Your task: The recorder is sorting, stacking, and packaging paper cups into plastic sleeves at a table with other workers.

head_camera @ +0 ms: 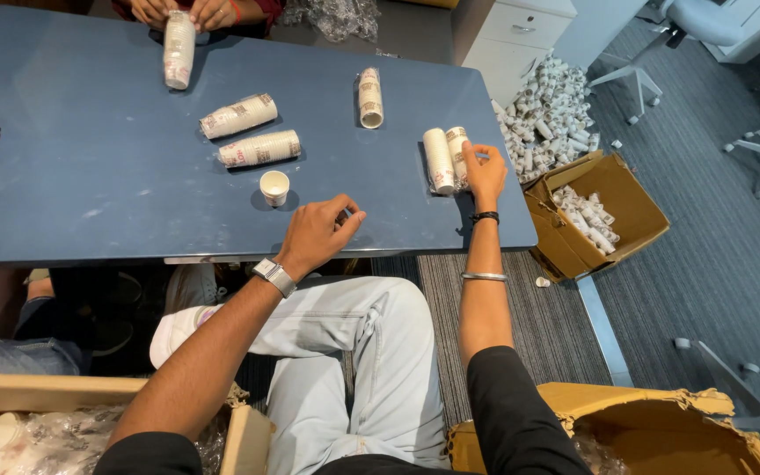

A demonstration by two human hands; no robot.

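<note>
right hand [485, 171] fingers pinching wrapped cup stacks [447, 160] near tabletop [90, 158] edge, could roll off; left hand [317, 233] loosely curled, empty.

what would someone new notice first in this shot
Sleeves of stacked white paper cups lie across the blue table, and the right hand rests on a wrapped pair near its right edge. The left hand lies beside a single upright paper cup. A heap of cup sleeves covers the floor beyond.
</note>
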